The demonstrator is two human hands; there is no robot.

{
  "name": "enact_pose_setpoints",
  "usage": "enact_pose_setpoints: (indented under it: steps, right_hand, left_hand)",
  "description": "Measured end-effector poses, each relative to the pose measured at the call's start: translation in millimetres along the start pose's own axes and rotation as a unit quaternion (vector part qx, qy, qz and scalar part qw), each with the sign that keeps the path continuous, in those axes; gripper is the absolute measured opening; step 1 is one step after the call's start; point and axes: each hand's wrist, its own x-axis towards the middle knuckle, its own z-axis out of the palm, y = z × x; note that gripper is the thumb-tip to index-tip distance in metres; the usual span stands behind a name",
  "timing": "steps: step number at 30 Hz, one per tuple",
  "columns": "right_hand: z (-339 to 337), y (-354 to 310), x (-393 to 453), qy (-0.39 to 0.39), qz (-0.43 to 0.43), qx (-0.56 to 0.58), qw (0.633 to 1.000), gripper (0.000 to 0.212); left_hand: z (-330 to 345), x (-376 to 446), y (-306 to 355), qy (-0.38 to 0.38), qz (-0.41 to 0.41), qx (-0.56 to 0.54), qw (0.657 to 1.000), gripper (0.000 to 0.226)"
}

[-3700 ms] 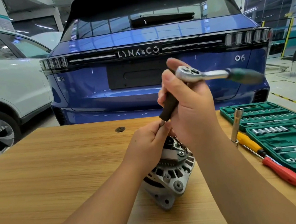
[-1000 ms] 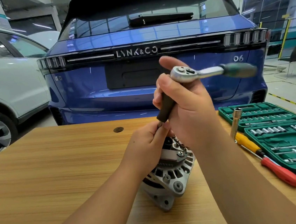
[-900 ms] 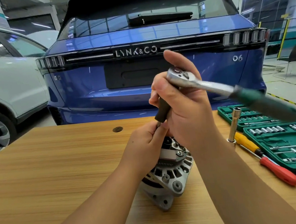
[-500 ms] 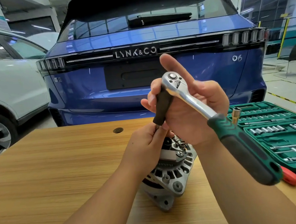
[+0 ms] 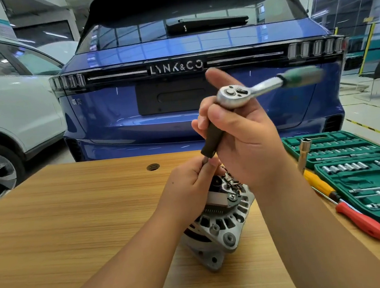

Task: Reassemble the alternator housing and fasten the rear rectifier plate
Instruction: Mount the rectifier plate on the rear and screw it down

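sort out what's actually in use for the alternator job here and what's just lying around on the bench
In use:
alternator
ratchet with dark extension
right hand gripping the extension
left hand pinching the shaft at its lower end

Lying about:
green socket case
yellow screwdriver
red screwdriver
upright socket

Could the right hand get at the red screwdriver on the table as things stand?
Probably not yet: the right hand grips the ratchet's black extension. The red screwdriver lies uncovered beside the socket case, so the path looks free once it lets go.
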Motion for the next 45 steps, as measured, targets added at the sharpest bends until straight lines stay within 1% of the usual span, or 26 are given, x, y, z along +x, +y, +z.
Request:
enact_pose_setpoints:
  steps: [3, 4, 6, 8, 11, 12, 14, 17, 18, 19, 20, 22, 23, 24, 26, 27, 28, 31, 33, 35, 36, 39, 40, 42, 45]
  right_hand:
    - [-0.9, 5.5, 2.0, -0.02, -0.075, -0.024, 0.997, 0.04]
    - [-0.4, 7.4, 3.2, -0.028, -0.091, -0.029, 0.995, 0.04]
    - [-1.7, 9.0, 5.3, -0.066, -0.095, -0.022, 0.993, 0.043]
    - [-7.4, 7.8, 6.3, -0.109, -0.065, 0.033, 0.991, 0.049]
    - [-18.7, 2.0, 8.3, -0.154, 0.015, 0.157, 0.975, 0.049]
    - [-21.9, 1.2, 8.8, -0.164, 0.033, 0.176, 0.97, 0.049]
    - [-25.1, 1.8, 8.5, -0.173, 0.041, 0.164, 0.97, 0.046]
    - [-22.3, -1.1, 6.7, -0.138, 0.045, 0.125, 0.981, 0.066]
    - [-19.1, -3.1, 6.3, -0.113, 0.039, 0.107, 0.987, 0.071]
    - [-14.2, -4.5, 5.9, -0.076, 0.031, 0.078, 0.994, 0.071]
    - [-9.8, -4.4, 6.0, -0.027, 0.024, 0.036, 0.999, 0.065]
    - [-1.2, -0.5, 6.3, 0.066, -0.002, -0.064, 0.996, 0.042]
    - [1.4, 1.5, 6.2, 0.092, -0.008, -0.086, 0.992, 0.035]
    - [2.4, 2.8, 5.6, 0.099, 0.0, -0.079, 0.992, 0.033]
    - [2.5, 2.5, 3.6, 0.049, 0.025, -0.022, 0.998, 0.036]
    - [1.9, 2.0, 2.4, 0.019, 0.023, -0.005, 1.0, 0.038]
    - [0.3, 1.5, 1.3, -0.003, 0.008, -0.004, 1.0, 0.041]
    - [-1.3, 5.3, 0.8, -0.024, -0.053, -0.039, 0.998, 0.046]
    - [-2.9, 6.8, 1.6, -0.05, -0.065, -0.042, 0.996, 0.047]
    - [-6.4, 5.1, 2.3, -0.092, -0.052, -0.01, 0.994, 0.052]
    - [-8.9, 3.6, 3.0, -0.114, -0.036, 0.023, 0.993, 0.054]
    - [-17.9, -2.2, 6.9, -0.158, 0.036, 0.163, 0.973, 0.049]
    - [-21.5, -2.7, 8.1, -0.167, 0.051, 0.194, 0.965, 0.049]
    - [-24.5, -0.6, 9.1, -0.178, 0.06, 0.203, 0.961, 0.05]
    - [-23.1, -0.2, 8.5, -0.151, 0.058, 0.166, 0.973, 0.057]
  left_hand:
    - [0.4, 0.0, -2.3, 0.005, 0.001, -0.004, 1.0, 0.037]
    - [0.4, -0.1, -2.7, 0.006, 0.0, -0.003, 1.0, 0.036]
    - [0.1, -0.4, -2.8, 0.01, 0.0, -0.001, 1.0, 0.035]
    - [0.1, 0.4, -4.5, 0.01, -0.001, -0.005, 1.0, 0.031]
    - [1.3, 1.9, -6.9, 0.004, -0.005, -0.003, 1.0, 0.03]
    - [1.3, 1.6, -6.7, 0.002, -0.003, -0.002, 1.0, 0.029]
    - [1.3, 1.3, -6.1, 0.004, 0.0, 0.001, 1.0, 0.028]
    - [0.7, 0.3, -5.0, 0.005, 0.001, 0.004, 1.0, 0.031]
    - [0.8, 0.3, -4.6, 0.008, -0.003, 0.005, 1.0, 0.033]
    - [1.2, 0.7, -4.2, 0.007, -0.01, 0.003, 1.0, 0.034]
    - [1.6, 1.1, -4.2, 0.003, -0.011, 0.005, 1.0, 0.033]
    - [1.5, 0.8, -3.0, -0.008, 0.0, 0.023, 1.0, 0.031]
    - [1.2, 0.4, -1.9, -0.01, 0.002, 0.029, 1.0, 0.032]
    - [1.0, -0.1, -1.2, -0.009, -0.002, 0.025, 1.0, 0.032]
    - [0.3, 0.4, -1.9, 0.0, -0.008, 0.011, 1.0, 0.035]
    - [0.1, 0.6, -2.4, 0.005, -0.009, 0.006, 1.0, 0.038]
    - [0.2, 0.7, -2.7, 0.007, -0.01, 0.0, 1.0, 0.037]
    - [0.3, 1.2, -3.7, 0.009, -0.004, -0.006, 1.0, 0.036]
    - [0.3, 0.5, -4.4, 0.011, -0.002, -0.001, 1.0, 0.037]
    - [0.0, -0.7, -4.1, 0.012, -0.004, -0.005, 1.0, 0.037]
    - [0.0, -0.7, -4.2, 0.009, -0.006, -0.006, 1.0, 0.038]
    - [0.9, -0.6, -3.1, 0.003, -0.011, -0.008, 1.0, 0.033]
    - [1.1, -0.3, -2.4, 0.003, -0.011, -0.01, 1.0, 0.032]
    - [0.6, -0.7, -1.1, 0.004, -0.008, -0.008, 1.0, 0.032]
    - [-0.4, -1.5, -0.9, 0.004, -0.004, -0.004, 1.0, 0.03]
